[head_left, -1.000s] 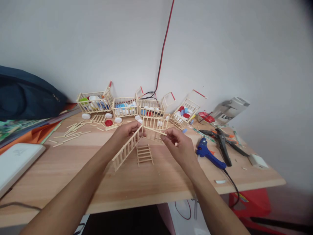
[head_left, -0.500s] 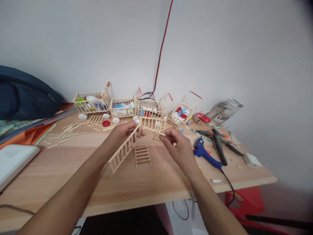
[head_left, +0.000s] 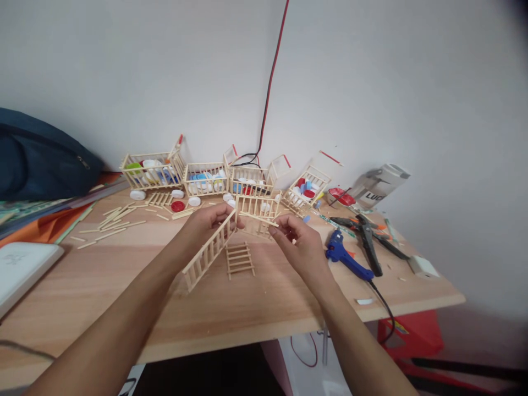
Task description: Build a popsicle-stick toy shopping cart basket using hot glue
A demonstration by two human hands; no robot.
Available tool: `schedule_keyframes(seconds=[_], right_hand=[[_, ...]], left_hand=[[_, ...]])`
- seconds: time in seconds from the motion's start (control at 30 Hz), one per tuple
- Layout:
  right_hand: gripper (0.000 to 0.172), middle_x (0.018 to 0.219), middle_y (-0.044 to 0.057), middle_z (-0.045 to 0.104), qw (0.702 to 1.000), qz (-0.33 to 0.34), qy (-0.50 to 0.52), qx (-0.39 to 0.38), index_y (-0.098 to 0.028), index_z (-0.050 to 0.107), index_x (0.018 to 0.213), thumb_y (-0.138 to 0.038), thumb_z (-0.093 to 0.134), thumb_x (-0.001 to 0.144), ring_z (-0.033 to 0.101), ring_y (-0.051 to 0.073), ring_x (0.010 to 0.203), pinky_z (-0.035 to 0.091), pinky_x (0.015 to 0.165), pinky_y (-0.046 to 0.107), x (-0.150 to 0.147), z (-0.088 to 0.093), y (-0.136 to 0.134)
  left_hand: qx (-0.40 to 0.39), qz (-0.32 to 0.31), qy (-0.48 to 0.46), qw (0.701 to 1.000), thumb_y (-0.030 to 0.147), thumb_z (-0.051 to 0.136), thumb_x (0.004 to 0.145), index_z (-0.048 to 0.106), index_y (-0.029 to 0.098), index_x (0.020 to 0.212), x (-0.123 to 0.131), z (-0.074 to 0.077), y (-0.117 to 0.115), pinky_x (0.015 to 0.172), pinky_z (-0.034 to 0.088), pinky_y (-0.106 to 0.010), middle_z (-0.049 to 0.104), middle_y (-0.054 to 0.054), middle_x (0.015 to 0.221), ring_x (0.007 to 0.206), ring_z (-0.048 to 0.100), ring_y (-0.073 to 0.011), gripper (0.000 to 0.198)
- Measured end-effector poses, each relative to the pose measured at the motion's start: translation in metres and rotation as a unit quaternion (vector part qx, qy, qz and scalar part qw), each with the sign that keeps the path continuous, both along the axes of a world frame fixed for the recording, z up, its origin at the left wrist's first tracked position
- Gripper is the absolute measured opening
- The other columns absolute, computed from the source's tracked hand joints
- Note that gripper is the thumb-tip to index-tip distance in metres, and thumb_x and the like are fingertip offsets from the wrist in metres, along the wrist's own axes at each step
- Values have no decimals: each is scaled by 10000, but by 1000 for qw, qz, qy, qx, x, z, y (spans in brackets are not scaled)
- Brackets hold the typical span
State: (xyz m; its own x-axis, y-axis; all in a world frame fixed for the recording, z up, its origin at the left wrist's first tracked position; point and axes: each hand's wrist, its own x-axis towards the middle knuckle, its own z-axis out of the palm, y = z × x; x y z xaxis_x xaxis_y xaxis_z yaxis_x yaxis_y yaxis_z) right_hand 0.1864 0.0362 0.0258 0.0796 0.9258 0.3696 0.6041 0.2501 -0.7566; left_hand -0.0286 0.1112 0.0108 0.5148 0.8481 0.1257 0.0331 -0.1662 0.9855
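My left hand (head_left: 212, 220) is closed on the corner of a wooden stick frame (head_left: 210, 250), whose ladder-like side slants toward me. My right hand (head_left: 299, 239) pinches the right end of a thin wooden stick (head_left: 259, 219) that reaches across to the frame's corner. Whether the stick touches the corner I cannot tell. Behind the stick stands another slatted panel (head_left: 258, 206), partly hidden. A small ladder-like panel (head_left: 240, 259) lies flat on the table just below my hands.
Several small stick carts (head_left: 206, 179) holding bottle caps line the wall. Loose sticks (head_left: 111, 223) lie at left, near a white device (head_left: 28, 269) and a dark blue bag (head_left: 45, 159). A blue glue gun (head_left: 348, 258) and black-handled pliers (head_left: 368, 245) lie at right.
The whole view has shifted slightly, so things sit a little further left and up. Both hands keep their holds, with the frame and stick nearly still.
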Motion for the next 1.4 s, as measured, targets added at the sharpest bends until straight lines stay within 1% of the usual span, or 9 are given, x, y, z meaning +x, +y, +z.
schedule_keyframes(seconds=[0.2, 0.33, 0.5, 0.63, 0.77, 0.93, 1.1, 1.23, 1.4], right_hand=[[93, 696, -30, 543, 1000, 0, 4, -4, -207, 575, 799, -274, 588, 861, 473, 117, 614, 353, 579, 247, 0, -2, 0], [97, 688, -32, 537, 1000, 0, 7, -6, -204, 579, 797, -278, 586, 859, 468, 115, 606, 345, 569, 243, 1, -3, 0], [128, 679, -30, 529, 1000, -5, 1, -10, -202, 581, 794, -315, 586, 854, 458, 117, 594, 345, 566, 248, 3, -6, 1], [153, 681, -28, 527, 1000, -6, 0, -17, -204, 577, 797, -346, 585, 854, 460, 121, 593, 349, 568, 253, 3, -6, 1], [162, 671, -30, 524, 1000, -12, 0, -22, -206, 578, 796, -357, 583, 855, 457, 120, 585, 346, 562, 254, 1, -5, 0], [143, 659, -29, 531, 1000, -8, -1, -13, -207, 581, 780, -333, 585, 848, 457, 119, 580, 351, 557, 251, -1, -4, -1], [105, 674, -28, 541, 1000, -1, 13, -3, -208, 588, 785, -289, 585, 851, 466, 117, 592, 349, 556, 247, -3, -5, -1], [68, 687, -32, 541, 1000, 4, 21, 6, -209, 581, 788, -249, 596, 841, 470, 116, 608, 347, 561, 242, -2, -5, -1], [68, 689, -34, 536, 1000, 7, 24, 4, -209, 581, 789, -248, 597, 843, 466, 115, 608, 345, 564, 243, -1, -7, -2]], left_hand=[[50, -6, 13, 999, 308, 669, 784, 626, 161, 852, 1, -2, -1, 725, 469, -291, 705, -60, 918, 833, 652, -186, 167], [73, 0, 40, 997, 282, 641, 805, 639, 162, 861, 2, 1, -3, 701, 469, -276, 709, -56, 912, 814, 652, -175, 132], [64, 1, 16, 998, 315, 652, 800, 648, 156, 848, 2, -1, -2, 729, 485, -289, 706, -58, 886, 829, 657, -185, 166], [42, -14, 2, 999, 268, 655, 787, 645, 158, 864, 0, -6, -1, 714, 462, -263, 697, -41, 879, 809, 647, -160, 134], [32, -7, -15, 999, 284, 654, 796, 655, 157, 872, 1, -9, 0, 703, 452, -250, 689, -34, 862, 793, 638, -147, 148], [31, -8, -5, 999, 290, 683, 772, 668, 162, 881, 1, -7, 1, 689, 454, -254, 692, -30, 845, 765, 632, -150, 169], [53, -3, 14, 998, 301, 653, 798, 675, 165, 870, 0, -3, 1, 697, 451, -257, 684, -34, 865, 787, 622, -157, 156], [29, -2, 9, 1000, 297, 634, 807, 668, 169, 857, 1, -3, 1, 635, 421, -239, 658, -16, 815, 705, 581, -132, 141], [6, 9, -7, 1000, 321, 663, 790, 671, 175, 862, 2, -6, 3, 643, 427, -238, 652, -13, 808, 729, 597, -138, 163]])
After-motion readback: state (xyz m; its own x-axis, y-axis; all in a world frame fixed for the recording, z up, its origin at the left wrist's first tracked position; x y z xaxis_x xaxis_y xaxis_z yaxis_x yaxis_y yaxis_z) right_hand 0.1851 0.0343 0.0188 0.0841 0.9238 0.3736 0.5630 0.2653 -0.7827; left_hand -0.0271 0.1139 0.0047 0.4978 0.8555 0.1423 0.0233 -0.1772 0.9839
